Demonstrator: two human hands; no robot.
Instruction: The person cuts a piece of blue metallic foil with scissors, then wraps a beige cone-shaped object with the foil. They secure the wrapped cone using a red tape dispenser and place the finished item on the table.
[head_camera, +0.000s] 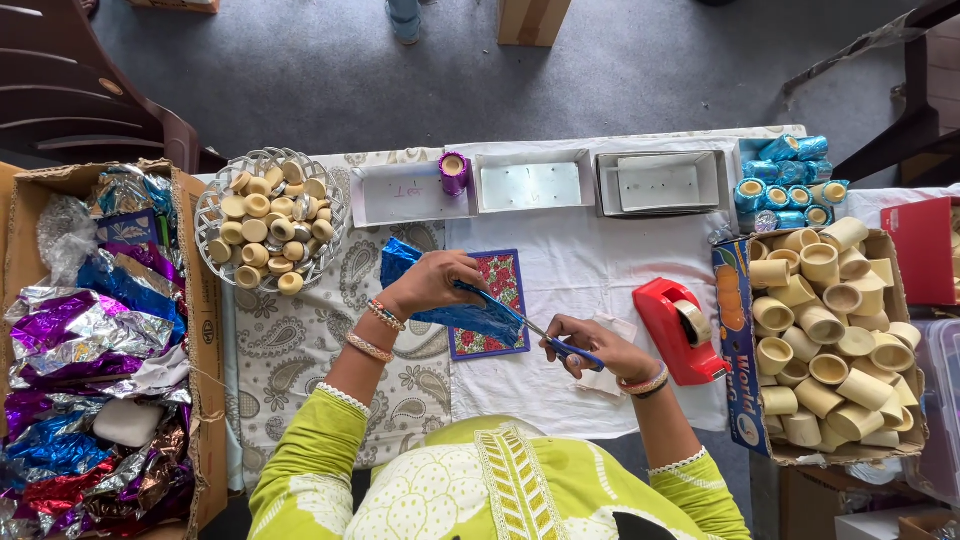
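My left hand (432, 280) holds a crinkled sheet of shiny blue foil (470, 318) above the white cloth. My right hand (598, 348) grips blue-handled scissors (556, 341), whose blades reach into the foil's right edge. Under the foil lies a small square board with a red and blue flower pattern (505, 285). I wear a yellow-green top and bangles on both wrists.
A red tape dispenser (682, 330) stands right of my hands. A box of cream tubes (835, 340) is at right, foil-wrapped tubes (790, 185) behind it. A wire basket of cream caps (268, 222) and a box of coloured foil (95, 340) are at left. White trays (535, 180) line the back.
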